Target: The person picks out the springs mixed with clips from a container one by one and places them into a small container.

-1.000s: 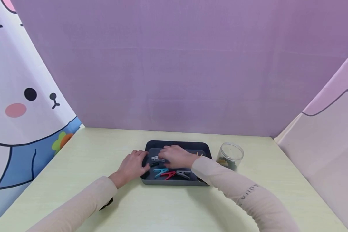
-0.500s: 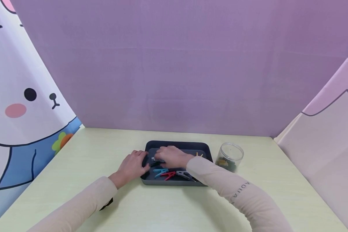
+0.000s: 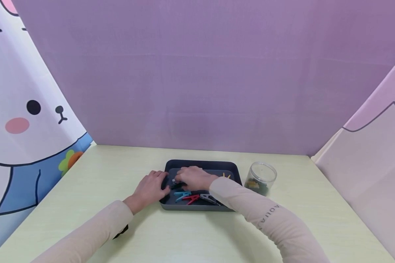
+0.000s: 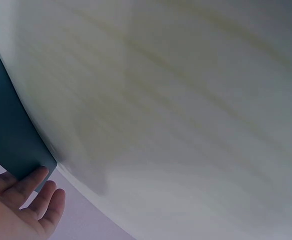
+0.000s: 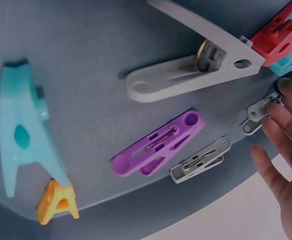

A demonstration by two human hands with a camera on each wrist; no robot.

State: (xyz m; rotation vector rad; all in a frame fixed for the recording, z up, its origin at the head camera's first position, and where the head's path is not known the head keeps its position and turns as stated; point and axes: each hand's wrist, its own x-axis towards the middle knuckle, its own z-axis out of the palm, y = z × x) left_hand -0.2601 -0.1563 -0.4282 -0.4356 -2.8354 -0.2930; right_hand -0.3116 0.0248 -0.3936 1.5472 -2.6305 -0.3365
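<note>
Several plastic clothespins lie in a dark grey tray (image 3: 204, 207). My left hand (image 3: 149, 188) grips the tray's left side; in the left wrist view fingertips (image 4: 44, 172) rest against its outer wall. My right hand (image 3: 195, 178) is inside the tray, its fingertips pinching a small grey clothespin (image 5: 258, 114) near a dark ridged piece (image 3: 176, 185). Its fingers (image 5: 281, 122) partly cover that clothespin. Around it lie a larger grey clothespin (image 5: 186, 75), a purple one (image 5: 158, 145), another small grey one (image 5: 202, 161), a red one (image 5: 281, 40), a light blue one (image 5: 28, 125) and a yellow one (image 5: 58, 202).
To the tray's right stands a clear round jar (image 3: 261, 173) with dark and yellow pieces at its bottom. Everything sits on a pale yellow table (image 3: 171, 237). Behind it hangs a purple cloth (image 3: 197, 91), with printed cloths at both sides.
My right hand has shifted a little to the left within the tray and now covers more of the small grey clothespin. The left hand and the tray have stayed put.
</note>
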